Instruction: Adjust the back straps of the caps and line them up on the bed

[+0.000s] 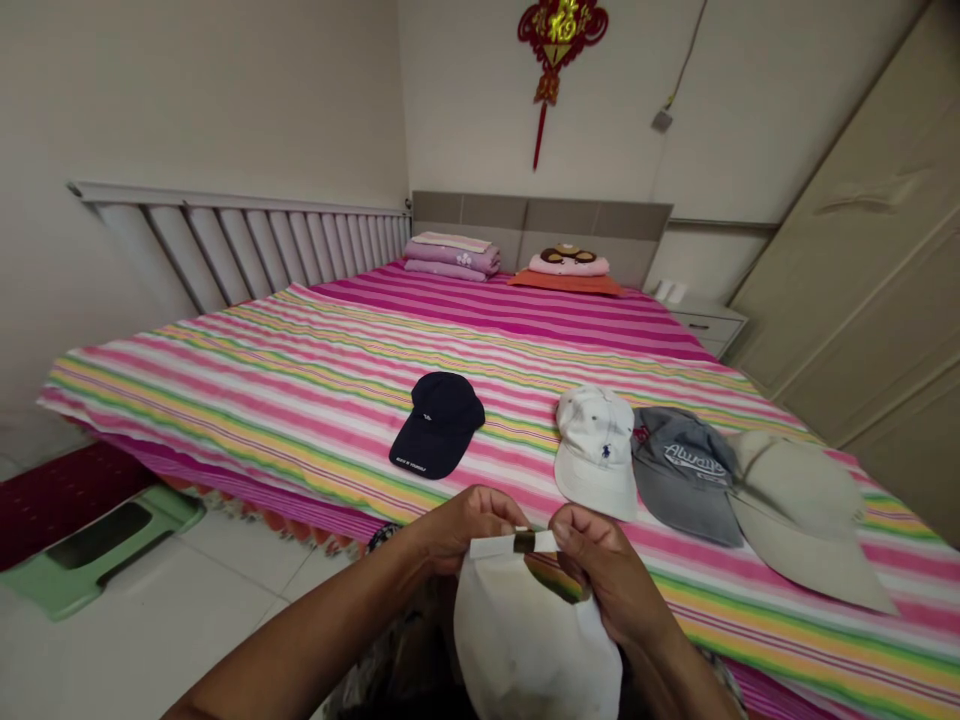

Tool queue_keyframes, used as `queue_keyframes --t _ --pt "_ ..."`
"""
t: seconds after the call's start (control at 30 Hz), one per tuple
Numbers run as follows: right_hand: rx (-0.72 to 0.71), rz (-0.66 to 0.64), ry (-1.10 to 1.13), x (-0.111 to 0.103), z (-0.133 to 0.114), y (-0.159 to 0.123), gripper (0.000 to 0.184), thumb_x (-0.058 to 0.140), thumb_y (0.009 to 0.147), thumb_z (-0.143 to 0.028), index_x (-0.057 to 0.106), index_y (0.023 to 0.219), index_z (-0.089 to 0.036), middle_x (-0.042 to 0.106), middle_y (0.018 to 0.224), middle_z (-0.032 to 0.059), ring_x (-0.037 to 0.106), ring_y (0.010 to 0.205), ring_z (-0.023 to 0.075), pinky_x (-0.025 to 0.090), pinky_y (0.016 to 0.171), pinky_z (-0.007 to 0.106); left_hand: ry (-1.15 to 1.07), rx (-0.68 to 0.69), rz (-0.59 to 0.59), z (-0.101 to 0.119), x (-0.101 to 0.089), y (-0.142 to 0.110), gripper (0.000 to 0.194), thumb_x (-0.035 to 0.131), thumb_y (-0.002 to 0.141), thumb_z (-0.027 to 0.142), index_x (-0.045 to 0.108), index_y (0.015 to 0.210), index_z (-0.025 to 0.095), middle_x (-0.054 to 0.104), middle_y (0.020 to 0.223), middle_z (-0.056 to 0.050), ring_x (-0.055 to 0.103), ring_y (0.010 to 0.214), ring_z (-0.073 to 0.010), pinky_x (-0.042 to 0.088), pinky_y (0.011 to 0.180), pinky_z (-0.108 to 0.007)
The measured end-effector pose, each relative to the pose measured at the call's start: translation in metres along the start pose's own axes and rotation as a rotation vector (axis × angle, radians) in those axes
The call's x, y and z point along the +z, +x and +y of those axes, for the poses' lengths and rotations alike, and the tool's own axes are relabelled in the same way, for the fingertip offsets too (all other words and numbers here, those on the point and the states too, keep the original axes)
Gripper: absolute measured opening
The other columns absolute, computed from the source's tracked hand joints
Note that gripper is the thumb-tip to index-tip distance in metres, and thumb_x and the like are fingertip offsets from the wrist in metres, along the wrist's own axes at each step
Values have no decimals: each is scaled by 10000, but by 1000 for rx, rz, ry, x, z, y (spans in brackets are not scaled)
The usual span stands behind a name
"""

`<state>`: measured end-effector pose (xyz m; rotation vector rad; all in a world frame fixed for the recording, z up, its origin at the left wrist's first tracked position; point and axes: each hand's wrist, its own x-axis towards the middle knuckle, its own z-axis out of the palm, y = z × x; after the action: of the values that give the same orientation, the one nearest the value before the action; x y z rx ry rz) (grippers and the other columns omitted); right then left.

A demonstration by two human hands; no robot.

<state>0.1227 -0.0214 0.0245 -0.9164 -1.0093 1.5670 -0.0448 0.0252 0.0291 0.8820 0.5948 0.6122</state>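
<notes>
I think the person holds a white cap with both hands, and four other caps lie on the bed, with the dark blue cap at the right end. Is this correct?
No. The head view shows the dark blue cap at the left end of the row, not the right. The left hand and right hand do hold the white cap.

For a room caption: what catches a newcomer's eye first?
A pink-striped bedspread fills the view, with a navy cap standing out among the caps on it. At the bottom, the left hand and right hand hold up a white cap. A red knot ornament hangs high on the back wall.
</notes>
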Motion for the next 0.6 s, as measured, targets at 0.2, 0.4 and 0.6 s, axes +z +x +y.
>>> queue_keyframes --t 0.2,0.4,0.6 --pt "29 -35 -4 1 4 5 346 653 680 -416 451 571 -157 331 396 -84 236 365 35 137 394 190 36 -9 33 -3 -4 -5 260 770 473 255 661 644 92 619 542 -37 522 422 -86 376 421 -182" --pt "6 53 -65 3 4 9 360 653 672 -437 454 567 -156 311 407 -86 188 393 37 118 396 191 72 119 112 -1 -8 -3 275 777 459 252 589 601 111 573 482 6 469 364 -63 331 375 -165" --pt "-63 290 261 -4 5 29 316 725 607 -342 461 574 -172 341 408 -96 284 370 41 233 377 165 69 386 274 40 -6 -7 265 752 506 271 545 579 124 581 506 4 477 395 -66 343 398 -172"
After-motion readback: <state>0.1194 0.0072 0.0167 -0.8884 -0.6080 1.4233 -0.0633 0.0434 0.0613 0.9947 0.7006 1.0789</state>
